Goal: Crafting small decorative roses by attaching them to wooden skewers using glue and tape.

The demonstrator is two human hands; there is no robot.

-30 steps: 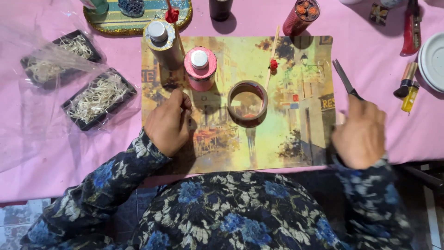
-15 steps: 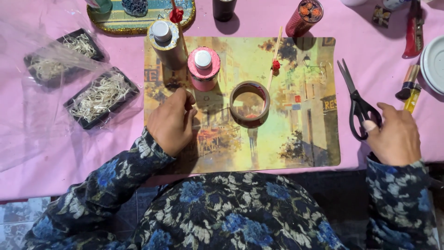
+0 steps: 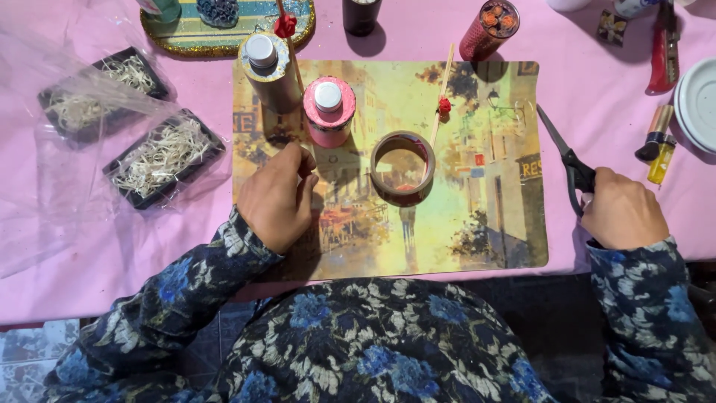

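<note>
My left hand [image 3: 277,197] rests knuckles-up on a printed yellow placemat [image 3: 485,224], fingers curled, just below a pink lidded container [image 3: 329,112] and left of a brown tape roll [image 3: 403,168]. Whether something small sits under its fingers is hidden. My right hand [image 3: 623,211] lies at the mat's right edge, closed on the handles of black scissors [image 3: 561,153] whose blades point up and left.
A thin stick with a red bead [image 3: 443,101] leans over the mat. A gold tube [image 3: 270,71] stands at the mat's top left. Two black trays of straw [image 3: 160,157] lie under clear plastic at left. A lighter [image 3: 661,160] and white plate [image 3: 699,93] sit at right.
My right hand has carried the scissors from over the mat's right part out to its right edge and lowered them. The left hand has barely moved.
</note>
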